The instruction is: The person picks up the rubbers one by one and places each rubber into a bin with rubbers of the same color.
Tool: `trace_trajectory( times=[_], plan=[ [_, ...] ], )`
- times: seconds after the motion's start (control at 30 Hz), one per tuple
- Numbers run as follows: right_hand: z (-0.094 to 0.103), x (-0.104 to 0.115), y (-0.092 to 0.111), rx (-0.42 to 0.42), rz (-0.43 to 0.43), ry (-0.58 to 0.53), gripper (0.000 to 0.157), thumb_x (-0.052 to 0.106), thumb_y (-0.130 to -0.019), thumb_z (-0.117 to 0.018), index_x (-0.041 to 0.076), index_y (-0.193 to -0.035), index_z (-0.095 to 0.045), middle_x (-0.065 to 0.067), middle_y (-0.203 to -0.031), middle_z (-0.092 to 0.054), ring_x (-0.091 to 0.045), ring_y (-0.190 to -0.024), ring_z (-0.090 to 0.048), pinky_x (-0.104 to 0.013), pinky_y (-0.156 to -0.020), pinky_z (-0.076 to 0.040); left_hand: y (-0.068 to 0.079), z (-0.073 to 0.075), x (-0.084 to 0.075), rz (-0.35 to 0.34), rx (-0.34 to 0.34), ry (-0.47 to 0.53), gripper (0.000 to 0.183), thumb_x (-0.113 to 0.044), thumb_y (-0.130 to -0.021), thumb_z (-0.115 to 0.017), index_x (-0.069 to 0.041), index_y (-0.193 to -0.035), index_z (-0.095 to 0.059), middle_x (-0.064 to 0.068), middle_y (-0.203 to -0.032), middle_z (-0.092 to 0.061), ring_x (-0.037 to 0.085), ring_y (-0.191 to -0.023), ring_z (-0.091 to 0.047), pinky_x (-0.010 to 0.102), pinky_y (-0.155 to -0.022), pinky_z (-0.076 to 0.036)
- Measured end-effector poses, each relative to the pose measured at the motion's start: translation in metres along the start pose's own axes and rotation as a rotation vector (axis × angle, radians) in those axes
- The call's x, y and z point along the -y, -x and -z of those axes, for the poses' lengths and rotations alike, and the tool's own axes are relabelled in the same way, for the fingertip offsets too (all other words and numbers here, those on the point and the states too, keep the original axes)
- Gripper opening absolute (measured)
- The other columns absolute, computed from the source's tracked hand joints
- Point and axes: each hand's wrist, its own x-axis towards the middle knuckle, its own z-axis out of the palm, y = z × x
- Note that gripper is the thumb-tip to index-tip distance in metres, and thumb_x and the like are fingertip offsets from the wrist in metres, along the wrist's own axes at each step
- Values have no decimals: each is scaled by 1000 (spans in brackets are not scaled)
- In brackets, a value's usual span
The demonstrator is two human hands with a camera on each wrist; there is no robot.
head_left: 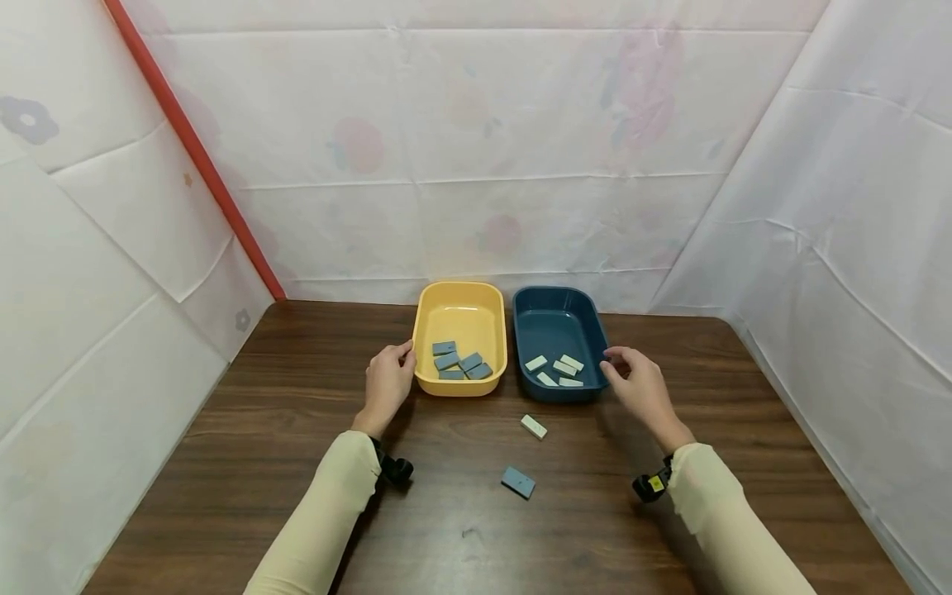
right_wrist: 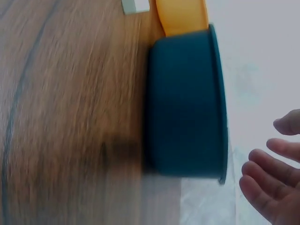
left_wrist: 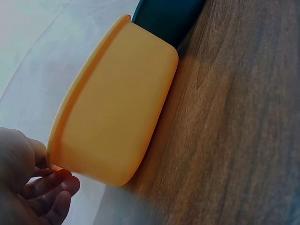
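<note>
My left hand is at the left side of a yellow tray, and in the left wrist view its thumb and curled fingers pinch the tray's rim. Several grey-blue domino-like tiles lie inside that tray. Just right of a dark blue tray is my right hand; the right wrist view shows its fingers loosely spread and apart from the rim. Several cream tiles lie in the blue tray. On the table in front, one cream tile and one grey-blue tile lie separately.
The two trays stand side by side at the back of a dark wooden table. White patterned sheets hang behind and at both sides. A red strip runs down the back left corner.
</note>
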Motion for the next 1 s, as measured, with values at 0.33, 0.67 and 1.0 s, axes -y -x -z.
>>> trace_trajectory(
  times=[0.33,0.67,1.0],
  plan=[
    [-12,26,3,10,164,-38,18,9,-90,-67,1,-106,-70,-9,-85,-68,-16,-72,-60,-29,-65,-52,0,0,2,-3,-13,8,31,-13,-95,-57,-2,-122,-68,20,-108,-71,32,-85,-66,48,-77,-49],
    [-28,36,13,134,264,-49,16,10,-88,-70,6,-104,-70,-5,-90,-68,-14,-75,-63,-27,-66,-54,0,-2,3,-16,-14,-6,31,-13,-95,-58,-2,-122,-68,20,-107,-71,33,-86,-66,51,-80,-49],
    [-42,45,17,328,368,-3,16,12,-88,-70,4,-102,-70,-1,-88,-66,-9,-75,-60,-23,-66,-51,-3,0,0,-1,18,-47,31,-15,-97,-57,-3,-123,-67,19,-111,-70,32,-89,-67,49,-81,-50]
  ],
)
